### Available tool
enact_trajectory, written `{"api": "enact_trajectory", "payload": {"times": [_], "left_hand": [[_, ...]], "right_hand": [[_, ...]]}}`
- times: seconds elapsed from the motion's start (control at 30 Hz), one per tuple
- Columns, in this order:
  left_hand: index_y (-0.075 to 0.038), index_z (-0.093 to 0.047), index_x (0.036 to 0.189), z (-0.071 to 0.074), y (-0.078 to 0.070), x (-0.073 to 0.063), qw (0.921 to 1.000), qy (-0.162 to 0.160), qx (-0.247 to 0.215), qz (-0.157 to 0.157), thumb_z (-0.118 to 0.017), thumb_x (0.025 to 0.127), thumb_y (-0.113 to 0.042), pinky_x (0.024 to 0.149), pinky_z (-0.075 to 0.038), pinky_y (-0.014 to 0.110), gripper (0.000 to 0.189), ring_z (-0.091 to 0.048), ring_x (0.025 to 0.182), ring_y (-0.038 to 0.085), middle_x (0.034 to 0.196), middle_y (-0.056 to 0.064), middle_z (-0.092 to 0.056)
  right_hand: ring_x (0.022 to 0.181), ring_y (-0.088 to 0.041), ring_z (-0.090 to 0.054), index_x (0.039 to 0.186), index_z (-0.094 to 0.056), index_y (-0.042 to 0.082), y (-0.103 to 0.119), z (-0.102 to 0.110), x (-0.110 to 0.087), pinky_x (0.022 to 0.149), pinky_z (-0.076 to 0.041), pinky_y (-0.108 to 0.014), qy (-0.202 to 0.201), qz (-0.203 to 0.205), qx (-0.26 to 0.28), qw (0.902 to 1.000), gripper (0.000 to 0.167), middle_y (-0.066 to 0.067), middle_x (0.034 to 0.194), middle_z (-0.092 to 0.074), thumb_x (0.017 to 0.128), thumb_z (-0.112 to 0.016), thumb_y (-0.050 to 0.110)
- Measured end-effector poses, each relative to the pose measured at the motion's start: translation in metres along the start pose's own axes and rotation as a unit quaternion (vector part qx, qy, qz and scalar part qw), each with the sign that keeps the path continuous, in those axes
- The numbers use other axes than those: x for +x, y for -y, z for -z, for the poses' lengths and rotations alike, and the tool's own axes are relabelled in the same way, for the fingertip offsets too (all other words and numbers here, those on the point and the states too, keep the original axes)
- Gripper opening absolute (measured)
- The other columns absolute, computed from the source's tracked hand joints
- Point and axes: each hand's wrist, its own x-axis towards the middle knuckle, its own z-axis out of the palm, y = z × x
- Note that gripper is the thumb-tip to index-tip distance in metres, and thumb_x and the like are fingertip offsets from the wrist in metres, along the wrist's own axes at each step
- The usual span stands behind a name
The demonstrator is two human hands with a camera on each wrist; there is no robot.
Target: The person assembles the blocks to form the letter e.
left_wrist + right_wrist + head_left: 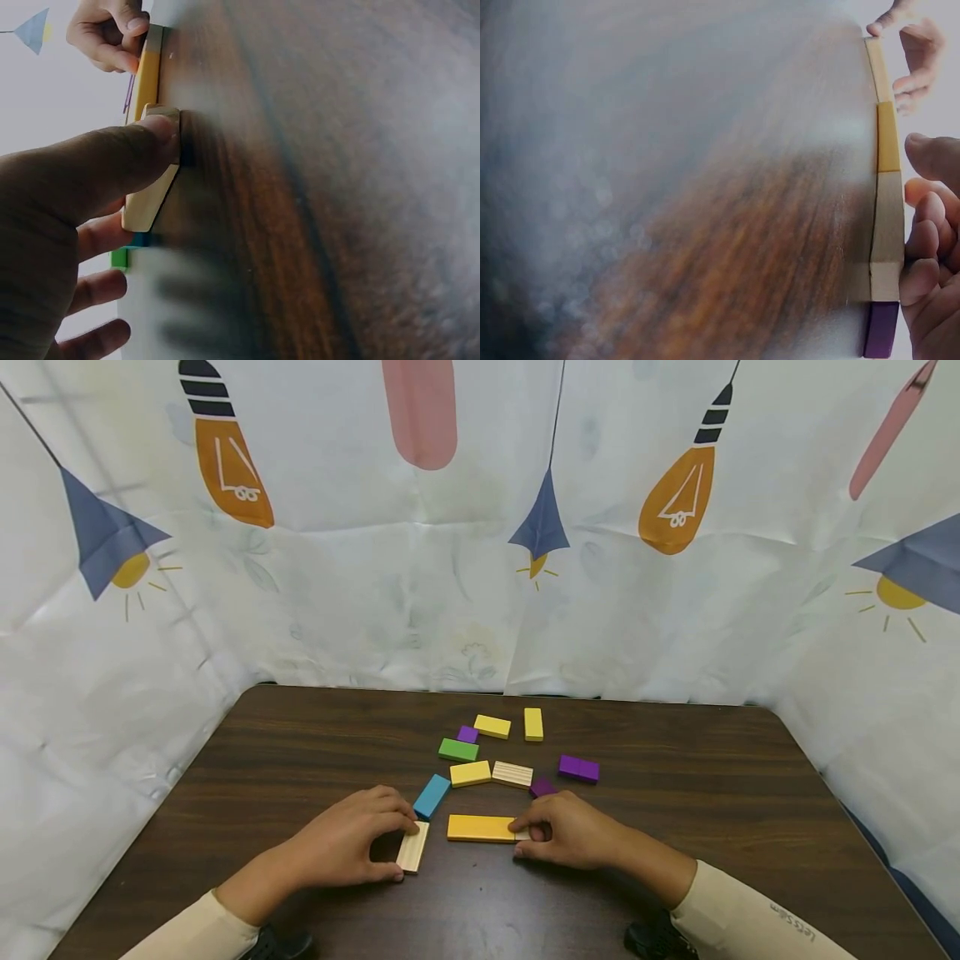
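In the head view my left hand [352, 839] pinches a plain wooden block [413, 847] between thumb and fingers; its far end lies near a blue block [432, 797]. The left wrist view has the thumb pressed on this wooden block's [150, 202] near end. My right hand [566, 831] holds a small plain wooden block [522, 835], mostly hidden under its fingers, against the right end of an orange-yellow block [480, 828]. Beyond the hands, a yellow block [470, 773], a striped wooden block [512, 774] and a dark purple block [542, 787] form a bent row.
Farther back lie a green block [458, 750], a small purple block [467, 734] and two yellow blocks, one slanted [492, 727], one upright in view [533, 724]. A pair of purple blocks [579, 769] lies to the right. The brown table [712, 793] meets a printed curtain [450, 610] behind.
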Motion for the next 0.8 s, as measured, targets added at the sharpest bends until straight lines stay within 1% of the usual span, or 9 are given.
{"api": "enact_trajectory", "payload": {"times": [0.27, 0.53, 0.8], "left_hand": [[-0.025, -0.073, 0.115, -0.0035, 0.0004, -0.0015, 0.9998, -0.012, 0.013, 0.013, -0.085, 0.081, -0.052, 0.097, -0.049, 0.045, 0.045, -0.053, 0.117, 0.011, 0.122, -0.015, -0.059], [-0.026, -0.074, 0.116, -0.0035, -0.0016, -0.0013, 0.9996, -0.014, 0.017, 0.018, -0.084, 0.083, -0.051, 0.097, -0.049, 0.047, 0.043, -0.054, 0.116, 0.013, 0.122, -0.014, -0.059], [-0.026, -0.074, 0.117, -0.0048, 0.0005, -0.0019, 0.9995, -0.016, 0.023, 0.017, -0.084, 0.082, -0.052, 0.097, -0.049, 0.046, 0.045, -0.054, 0.117, 0.012, 0.121, -0.015, -0.059]], "right_hand": [[0.07, 0.002, -0.049, 0.113, -0.078, 0.009, 0.0005, -0.0002, -0.0002, 0.062, -0.045, -0.018, -0.002, -0.004, 0.0, 1.0, 0.025, 0.015, 0.079, -0.054, 0.093, -0.079, 0.025], [0.07, 0.001, -0.049, 0.113, -0.078, 0.009, 0.0007, -0.0009, 0.0, 0.062, -0.045, -0.018, -0.002, -0.004, -0.001, 1.0, 0.026, 0.016, 0.078, -0.053, 0.093, -0.079, 0.025], [0.07, 0.001, -0.05, 0.113, -0.078, 0.009, 0.0003, -0.0016, -0.0001, 0.062, -0.045, -0.018, 0.0, -0.004, 0.0, 1.0, 0.026, 0.016, 0.079, -0.053, 0.093, -0.078, 0.025]]}}
